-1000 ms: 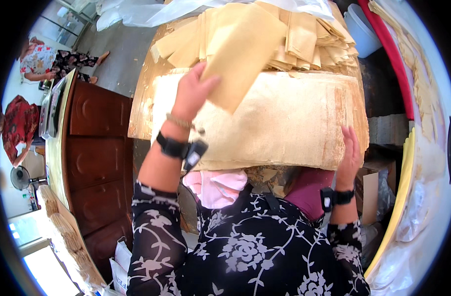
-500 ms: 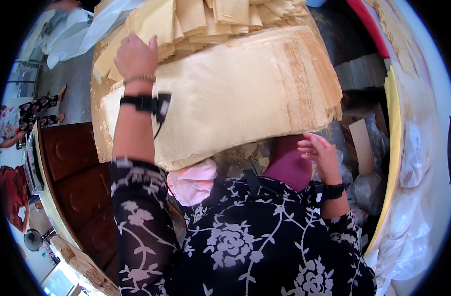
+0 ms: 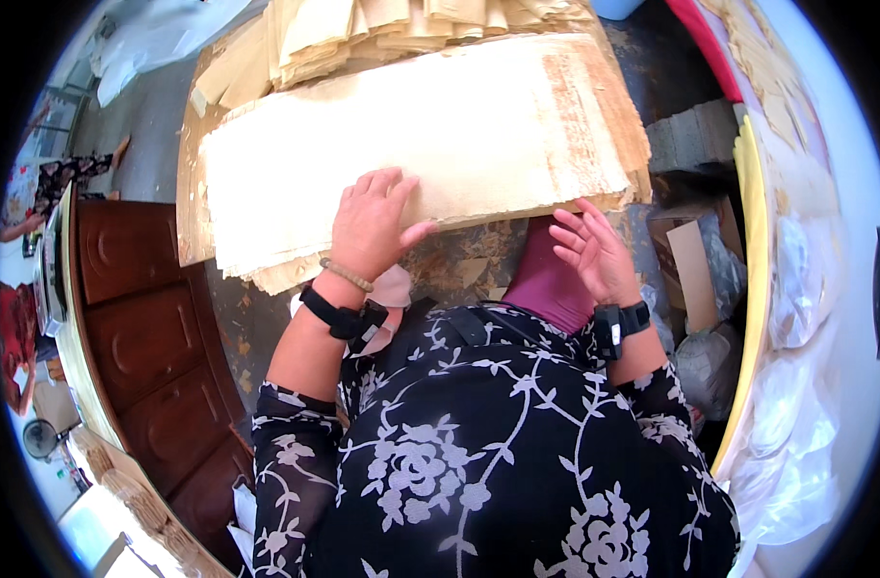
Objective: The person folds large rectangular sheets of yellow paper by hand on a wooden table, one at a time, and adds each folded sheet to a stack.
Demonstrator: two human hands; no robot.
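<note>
A wide stack of thin cream sheets [image 3: 440, 135], rough-edged and stained brown toward the right, lies across the board in front of me. My left hand [image 3: 371, 223] rests palm down at its near edge, fingers stretched out over the top sheet and the thumb apart. Just off the near right edge is my right hand [image 3: 596, 252], fingers loosely spread and palm turned inward. Its fingertips come close to the stack's edge; whether they touch it I cannot tell. Nothing is visible in either hand. Glare washes out much of the top sheet.
Folded cream sheets [image 3: 392, 24] are heaped behind the stack. A pink cloth [image 3: 387, 299] sits by my lap, partly behind my left wrist. Brown wooden cabinets [image 3: 137, 318] stand left, a yellow-edged surface [image 3: 756, 250] right, with a grey block [image 3: 695, 135] and plastic bags beneath. A person is far left.
My left hand has come back from the far left of the stack to its near edge. My right hand has risen slightly toward the edge, and the view has shifted a little.
</note>
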